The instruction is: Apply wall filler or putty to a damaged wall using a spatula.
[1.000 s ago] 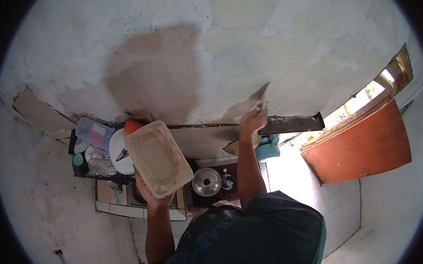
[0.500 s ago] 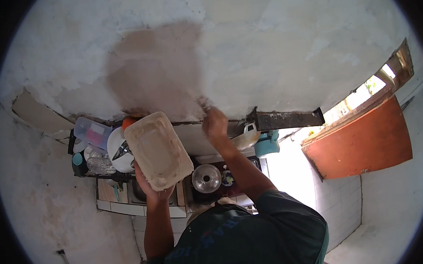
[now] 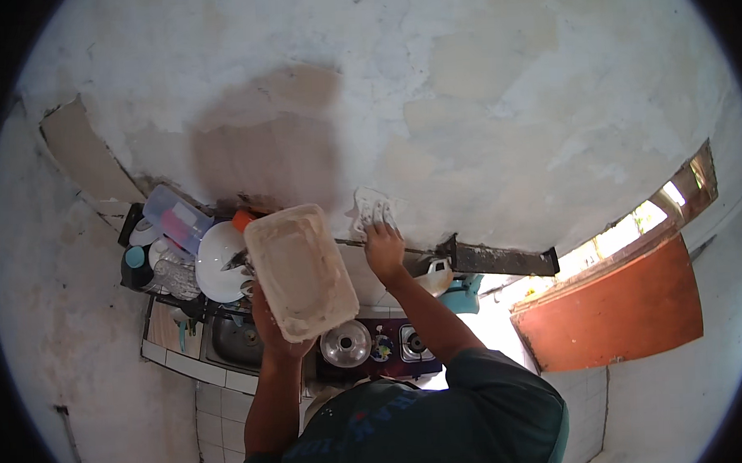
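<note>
My left hand [image 3: 282, 322] grips a shallow rectangular plastic tub [image 3: 302, 272] from below and along its near left side. Pale beige paste coats the tub's inside and rim, and it is tilted so that I look into it. My right hand [image 3: 384, 246] reaches up to the patchy whitish wall [image 3: 483, 135], fingers pointing upward. Under and around its fingertips lies a pale, dark-spotted flat patch [image 3: 374, 210] against the wall. Whether this is a held piece or smeared paste, I cannot make out.
Below the wall are a two-burner stove [image 3: 406, 366] with a round metal lid [image 3: 345, 343], and a sink [image 3: 231, 341]. Plates [image 3: 221, 267] and a clear plastic box [image 3: 177, 217] crowd the left. A dark shelf [image 3: 505, 259] and an orange panel [image 3: 614, 308] stand right.
My right hand has shifted from a blurred sweep to pressing at the wall, where the pale patch now shows. The tub has moved slightly right, still in my left hand. The view has tilted.
</note>
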`<move>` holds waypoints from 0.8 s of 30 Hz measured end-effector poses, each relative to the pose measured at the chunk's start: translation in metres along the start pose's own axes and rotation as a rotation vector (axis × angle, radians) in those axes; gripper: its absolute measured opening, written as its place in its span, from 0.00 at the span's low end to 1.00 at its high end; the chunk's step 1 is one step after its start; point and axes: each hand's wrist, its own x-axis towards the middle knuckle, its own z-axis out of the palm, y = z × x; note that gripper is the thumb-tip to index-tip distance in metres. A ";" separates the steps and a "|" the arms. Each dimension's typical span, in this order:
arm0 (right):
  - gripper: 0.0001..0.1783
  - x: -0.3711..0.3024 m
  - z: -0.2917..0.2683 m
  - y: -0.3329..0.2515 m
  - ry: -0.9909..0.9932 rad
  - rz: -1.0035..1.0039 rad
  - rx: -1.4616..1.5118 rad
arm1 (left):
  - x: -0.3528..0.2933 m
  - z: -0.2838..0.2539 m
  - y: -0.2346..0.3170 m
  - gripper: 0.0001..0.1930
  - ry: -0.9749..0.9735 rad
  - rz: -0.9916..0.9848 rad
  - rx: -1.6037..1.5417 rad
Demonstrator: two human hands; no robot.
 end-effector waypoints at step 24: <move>0.10 0.015 -0.043 -0.013 -0.129 0.191 0.159 | -0.002 0.000 0.009 0.25 -0.082 -0.083 -0.187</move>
